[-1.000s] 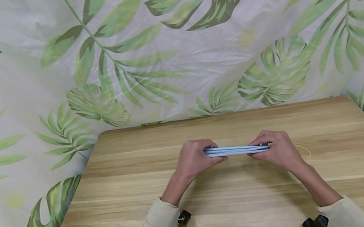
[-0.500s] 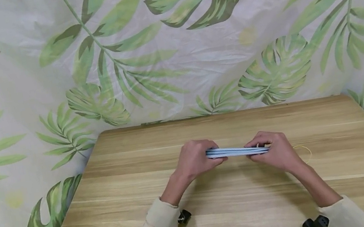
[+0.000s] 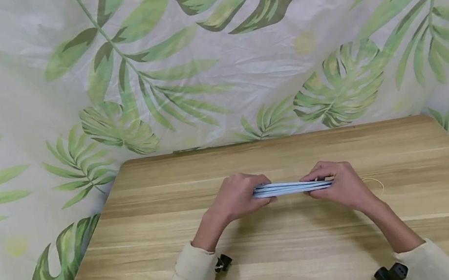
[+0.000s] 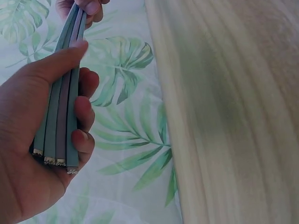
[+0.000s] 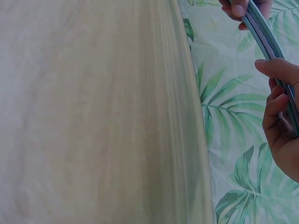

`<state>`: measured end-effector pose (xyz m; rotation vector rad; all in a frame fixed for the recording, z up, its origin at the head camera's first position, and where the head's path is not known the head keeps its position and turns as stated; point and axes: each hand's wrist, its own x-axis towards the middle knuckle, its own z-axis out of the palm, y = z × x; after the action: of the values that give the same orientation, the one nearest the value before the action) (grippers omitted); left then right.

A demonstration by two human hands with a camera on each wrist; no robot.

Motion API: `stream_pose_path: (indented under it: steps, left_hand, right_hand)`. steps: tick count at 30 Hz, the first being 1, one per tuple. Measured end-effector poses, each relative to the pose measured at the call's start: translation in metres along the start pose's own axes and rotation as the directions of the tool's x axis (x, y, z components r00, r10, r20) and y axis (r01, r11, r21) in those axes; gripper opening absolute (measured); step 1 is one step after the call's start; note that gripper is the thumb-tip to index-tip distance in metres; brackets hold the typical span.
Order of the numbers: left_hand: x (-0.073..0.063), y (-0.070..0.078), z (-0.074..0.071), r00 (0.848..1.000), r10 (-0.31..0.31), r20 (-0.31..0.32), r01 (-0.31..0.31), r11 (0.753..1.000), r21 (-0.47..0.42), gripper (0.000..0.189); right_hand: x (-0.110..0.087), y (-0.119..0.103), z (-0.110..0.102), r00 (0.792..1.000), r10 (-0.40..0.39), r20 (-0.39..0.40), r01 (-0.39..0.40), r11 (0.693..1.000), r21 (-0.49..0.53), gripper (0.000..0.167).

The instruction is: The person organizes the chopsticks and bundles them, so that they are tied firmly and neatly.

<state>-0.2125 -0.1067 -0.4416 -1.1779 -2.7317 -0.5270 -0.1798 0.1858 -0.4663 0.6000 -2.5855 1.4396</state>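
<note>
Both hands hold a bundle of several long, flat, light-blue strips (image 3: 286,187) between them, stretched crosswise over the table. My left hand (image 3: 239,196) grips the left end, thumb on one side and fingers curled round the other. In the left wrist view the strips (image 4: 60,112) lie side by side, with small metallic-looking tips near the palm of the left hand (image 4: 28,107). My right hand (image 3: 340,185) pinches the right end. The right wrist view shows the right hand (image 5: 282,126) with thumb and curled fingers round the strips (image 5: 261,35); their far end there is hidden.
A thin yellow loop (image 3: 381,185) shows beside the right wrist. The wood-grain table (image 3: 273,270) has its far edge against a leaf-printed cloth (image 3: 196,80). Small black cameras (image 3: 224,263) are worn at the wrists.
The bundle, which sloped down to the right half a second ago, lies closer to level. My left forearm has shifted slightly left; both hands keep their hold.
</note>
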Motion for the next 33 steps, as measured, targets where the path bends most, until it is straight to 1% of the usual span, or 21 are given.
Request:
stream_pose_path:
  steps: [4, 9, 12, 16, 20, 28, 33]
  left_hand:
    - [-0.0005, -0.0024, -0.0018, 1.0, 0.009, 0.009, -0.009, 1.0, -0.026, 0.038]
    - [-0.0011, -0.0053, -0.0027, 0.999, 0.022, 0.026, -0.02, 0.997, -0.069, 0.04]
    - [-0.0008, -0.0047, -0.0029, 1.0, 0.015, 0.025, -0.014, 0.998, -0.066, 0.038]
    - [-0.0001, -0.0029, -0.0026, 1.0, 0.003, 0.008, -0.002, 1.0, -0.009, 0.028]
    - [0.0006, -0.0015, -0.0023, 1.0, 0.014, -0.014, -0.014, 0.999, 0.031, 0.018]
    - [0.0006, 0.0, -0.0018, 0.996, 0.077, -0.033, -0.077, 0.997, -0.008, 0.017]
    - [0.0007, 0.0001, -0.0006, 0.996, 0.082, -0.043, -0.083, 0.996, -0.011, 0.016]
  right_hand:
    - [-0.0004, 0.0006, 0.0009, 1.0, -0.011, 0.005, 0.011, 1.0, 0.008, 0.03]
    - [-0.0005, 0.0, 0.0006, 0.998, -0.056, 0.001, 0.056, 0.998, -0.019, 0.029]
    - [-0.0004, -0.0009, 0.0005, 0.998, -0.066, -0.006, 0.066, 0.998, -0.021, 0.029]
    - [-0.0003, -0.002, 0.0007, 0.998, -0.056, -0.017, 0.056, 0.998, -0.004, 0.03]
    - [-0.0001, -0.0025, 0.0013, 0.999, -0.046, -0.025, 0.047, 0.999, 0.01, 0.03]
    - [-0.0004, -0.0021, 0.0008, 0.999, -0.033, -0.012, 0.033, 0.999, 0.042, 0.027]
    - [-0.0008, -0.0022, -0.0008, 1.0, 0.0, 0.009, -0.001, 0.997, 0.073, 0.026]
